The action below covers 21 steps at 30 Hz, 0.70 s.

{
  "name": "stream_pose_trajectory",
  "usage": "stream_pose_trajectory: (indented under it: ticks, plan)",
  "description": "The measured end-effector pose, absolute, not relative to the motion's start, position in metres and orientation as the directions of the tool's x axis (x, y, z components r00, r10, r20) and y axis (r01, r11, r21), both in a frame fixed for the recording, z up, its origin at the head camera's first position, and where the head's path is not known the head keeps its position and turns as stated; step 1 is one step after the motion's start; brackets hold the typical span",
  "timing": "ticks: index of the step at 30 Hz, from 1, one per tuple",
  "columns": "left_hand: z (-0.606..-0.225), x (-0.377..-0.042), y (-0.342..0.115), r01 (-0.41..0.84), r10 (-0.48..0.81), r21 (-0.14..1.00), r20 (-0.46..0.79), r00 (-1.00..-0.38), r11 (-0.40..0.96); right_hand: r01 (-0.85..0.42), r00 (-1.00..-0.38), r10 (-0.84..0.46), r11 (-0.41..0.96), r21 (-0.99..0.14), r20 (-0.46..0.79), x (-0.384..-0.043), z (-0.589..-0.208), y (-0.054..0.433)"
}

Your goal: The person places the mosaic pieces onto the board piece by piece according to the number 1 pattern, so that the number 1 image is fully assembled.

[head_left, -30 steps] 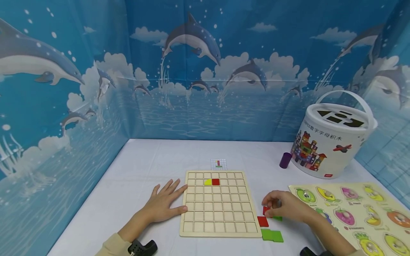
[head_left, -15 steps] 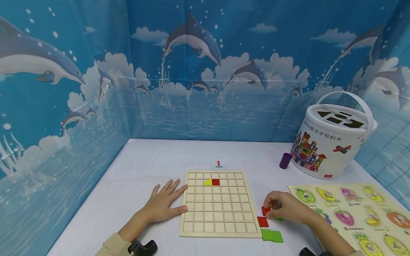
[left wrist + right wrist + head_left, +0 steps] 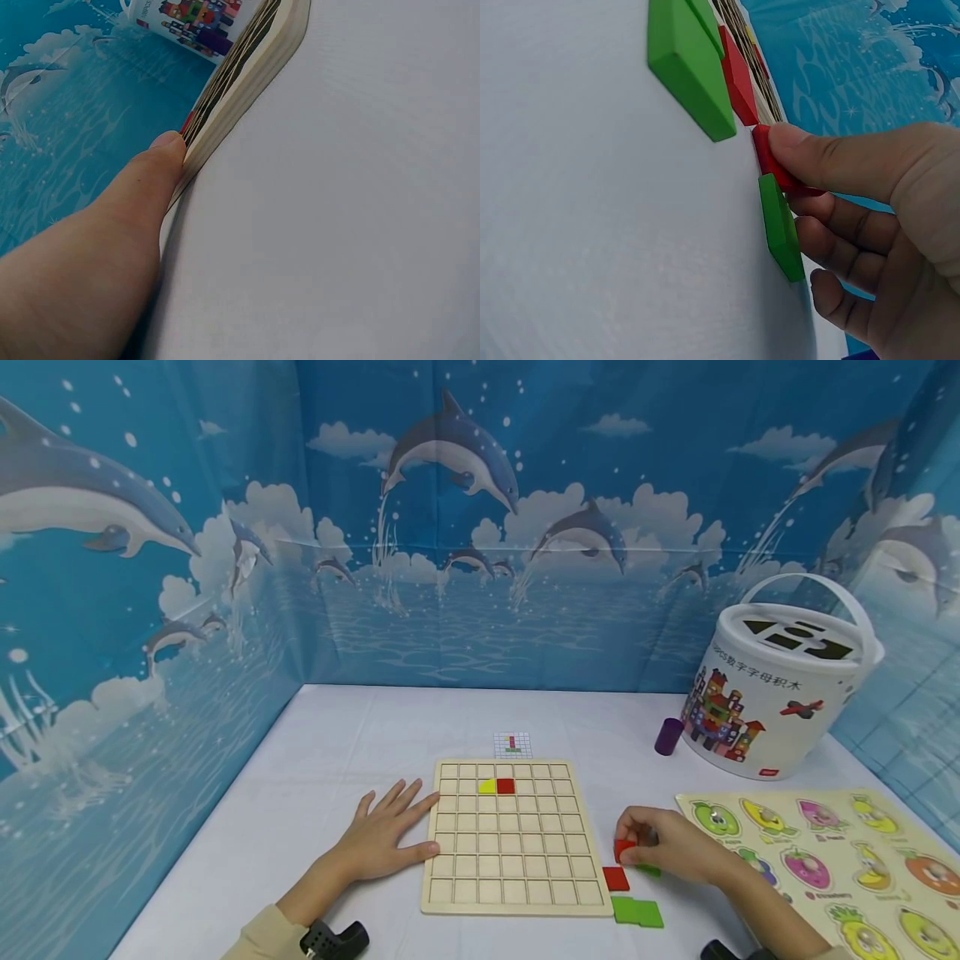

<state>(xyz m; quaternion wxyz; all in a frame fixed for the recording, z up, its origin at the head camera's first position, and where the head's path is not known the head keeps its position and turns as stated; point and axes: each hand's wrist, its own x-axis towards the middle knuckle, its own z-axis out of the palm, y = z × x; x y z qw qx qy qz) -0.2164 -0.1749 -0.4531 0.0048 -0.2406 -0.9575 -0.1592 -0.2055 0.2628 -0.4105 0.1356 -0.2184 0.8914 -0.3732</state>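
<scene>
A pale wooden grid board (image 3: 517,845) lies on the white table. In its second row from the top sit a yellow piece (image 3: 487,787) with a slanted edge and a red square (image 3: 506,787). My left hand (image 3: 386,839) lies spread at the board's left edge, its thumb and a fingertip touching it. To the right of the board, my right hand (image 3: 667,845) pinches a red tile (image 3: 789,180), tilted, between thumb and fingers. A green tile (image 3: 781,229) lies beneath those fingers, partly hidden in the head view. Another red tile (image 3: 616,879) and green tiles (image 3: 637,912) lie nearer me.
Behind the board is a small printed grid card (image 3: 512,745) with a coloured figure. A white bucket (image 3: 772,693) stands at the back right beside a purple cylinder (image 3: 668,737). The fruit picture sheet (image 3: 840,852) covers the right side, under my right forearm.
The red tile under my right hand has been taken hold of and tipped up between thumb and fingers. My left hand and the board have stayed put.
</scene>
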Motion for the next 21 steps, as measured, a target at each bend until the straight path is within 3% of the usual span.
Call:
stream_pose_trajectory:
  ticks: [21]
  plan:
    - [-0.4511,-0.2155,-0.1736,0.46,0.459,0.308,0.083,-0.885,0.833,-0.288,-0.866,-0.497,0.586,-0.757,-0.055,-0.2089,-0.4091,0.265]
